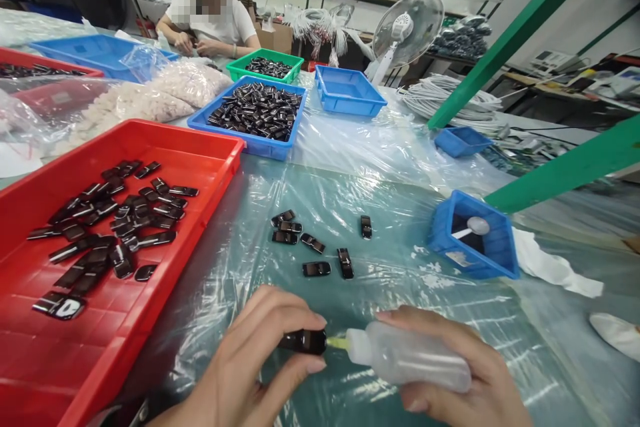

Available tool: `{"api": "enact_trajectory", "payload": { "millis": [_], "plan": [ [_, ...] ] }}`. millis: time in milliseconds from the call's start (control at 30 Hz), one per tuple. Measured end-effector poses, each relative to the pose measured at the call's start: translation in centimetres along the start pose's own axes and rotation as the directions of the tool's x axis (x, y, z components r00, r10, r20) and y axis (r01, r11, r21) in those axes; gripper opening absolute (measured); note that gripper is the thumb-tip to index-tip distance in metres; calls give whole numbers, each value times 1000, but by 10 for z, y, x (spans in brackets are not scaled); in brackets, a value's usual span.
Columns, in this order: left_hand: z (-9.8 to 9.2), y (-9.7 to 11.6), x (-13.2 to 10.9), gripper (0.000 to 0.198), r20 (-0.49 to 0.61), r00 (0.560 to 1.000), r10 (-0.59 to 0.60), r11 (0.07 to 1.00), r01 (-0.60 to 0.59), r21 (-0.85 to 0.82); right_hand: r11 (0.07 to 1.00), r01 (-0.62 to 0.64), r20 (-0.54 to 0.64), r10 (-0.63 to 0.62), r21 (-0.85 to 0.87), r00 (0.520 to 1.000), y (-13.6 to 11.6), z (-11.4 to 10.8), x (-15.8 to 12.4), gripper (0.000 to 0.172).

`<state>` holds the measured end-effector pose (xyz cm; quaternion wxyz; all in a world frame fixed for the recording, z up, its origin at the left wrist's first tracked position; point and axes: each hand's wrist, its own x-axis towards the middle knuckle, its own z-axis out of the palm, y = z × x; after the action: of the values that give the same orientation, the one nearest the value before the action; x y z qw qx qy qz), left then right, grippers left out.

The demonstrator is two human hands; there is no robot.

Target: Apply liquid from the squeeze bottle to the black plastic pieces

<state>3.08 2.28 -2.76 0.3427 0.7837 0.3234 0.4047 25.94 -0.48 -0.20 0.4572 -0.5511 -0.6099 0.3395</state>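
**Nearest the camera.** My left hand [255, 360] pinches a small glossy black piece [303, 341] between thumb and fingers, held level just above the plastic sheet [350, 180] that covers the table. My right hand [465, 380] is wrapped around a translucent squeeze bottle [410, 360] lying nearly flat. Its yellow nozzle [339, 343] meets the right end of the black piece. I cannot tell whether any fluid is coming out.

**Work in hand.** One piece is at the nozzle, so I judge this unit to be mid-application and not yet set down.

**Just beyond.** Seven loose black pieces [313, 242] lie on the sheet in front of my hands, some touching and some apart. Nothing shows whether they are treated or waiting.

**Left.** A red tray [220, 147] holds a scattered batch of like pieces [125, 227], a few dozen by appearance. If that is the stock, I judge most of the work to be outstanding. If it is the output, a fair share is done. The view does not settle which.

**Right.** A small blue bin [495, 260] holds a white stick-like tool [477, 225]. White cloth [550, 267] lies beside it.

**Farther off.** A blue tray [250, 142] is heaped with black pieces. Behind it stand a green tray [240, 70] with more, and another blue tray [345, 90]. A co-worker [220, 20] sits at the far end, hands busy on the table.
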Motion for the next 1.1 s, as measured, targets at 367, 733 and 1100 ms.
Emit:
{"api": "enact_trajectory", "payload": {
  "millis": [367, 733, 1100],
  "plan": [
    [-1, 1, -3, 18, 35, 999, -12, 1000, 13, -4, 996, 3, -27, -6, -91, 1000, 0, -3, -2, 28],
    [-3, 5, -2, 17, 46, 999, -5, 1000, 4, 19, 981, 130, 52, -124, -142, 991, 5, -11, 0, 27],
    [-1, 6, -3, 23, 45, 996, -79, 995, 76, 67, 986, 146, 145, -133, -77, 980, 6, -12, 3, 33]
  ]
}}
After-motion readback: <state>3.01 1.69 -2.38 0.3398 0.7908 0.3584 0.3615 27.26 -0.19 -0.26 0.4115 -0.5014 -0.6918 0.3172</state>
